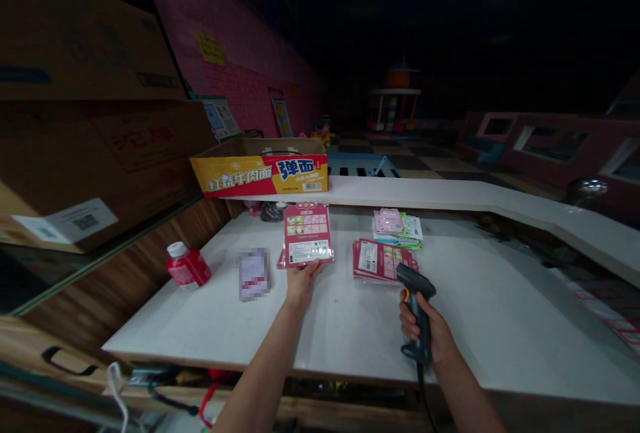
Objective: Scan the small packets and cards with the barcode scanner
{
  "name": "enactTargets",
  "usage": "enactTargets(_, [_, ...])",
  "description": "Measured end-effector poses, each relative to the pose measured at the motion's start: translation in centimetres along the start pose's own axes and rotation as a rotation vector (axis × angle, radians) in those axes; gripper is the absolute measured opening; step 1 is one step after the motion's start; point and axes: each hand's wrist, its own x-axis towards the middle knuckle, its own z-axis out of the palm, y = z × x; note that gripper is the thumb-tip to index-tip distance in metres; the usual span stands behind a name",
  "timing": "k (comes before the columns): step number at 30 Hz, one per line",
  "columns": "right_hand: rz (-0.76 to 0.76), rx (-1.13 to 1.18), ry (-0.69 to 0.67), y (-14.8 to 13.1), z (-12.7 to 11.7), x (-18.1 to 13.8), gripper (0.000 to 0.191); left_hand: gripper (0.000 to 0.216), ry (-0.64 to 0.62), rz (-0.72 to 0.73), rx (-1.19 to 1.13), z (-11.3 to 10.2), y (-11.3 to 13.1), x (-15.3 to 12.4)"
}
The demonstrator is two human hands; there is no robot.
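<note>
My left hand grips the bottom edge of a flat pink packet and holds it upright over the white counter; its printed back with a white label faces me. My right hand is wrapped round the handle of a black barcode scanner, whose head points toward a pile of like pink packets lying flat just beyond it. Behind that pile sits a smaller stack of pale pink and green packets.
A red bottle with a white cap lies at the counter's left, a blurred card beside it. A yellow and red noodle carton stands on the raised ledge. Large cardboard boxes fill the left. The scanner's cable hangs off the front edge.
</note>
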Motion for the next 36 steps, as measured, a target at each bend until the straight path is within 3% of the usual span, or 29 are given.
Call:
enactTargets(5, [-0.005,-0.13,0.104,0.4,0.9,0.4,0.035,0.062,0.06,0.121,-0.034,-0.7,-1.1,0.0])
enactTargets(11, [-0.024,-0.42,0.287,2.2,5.7,1.5,0.041,0.067,0.054,0.118,0.012,-0.8,-1.4,0.0])
enactTargets(19, [-0.078,-0.656,0.229,4.7,11.9,3.5,0.046,0.067,0.017,0.121,0.008,-0.6,-1.5,-0.5])
enactTargets(27, [-0.087,-0.682,0.232,4.1,13.2,3.7,0.044,0.061,-0.016,0.168,0.052,-0.1,-1.2,-0.8])
enactTargets(36, [-0.078,-0.629,0.248,3.6,12.8,3.2,0.047,0.066,-0.012,0.145,-0.054,-0.9,-2.0,-0.2])
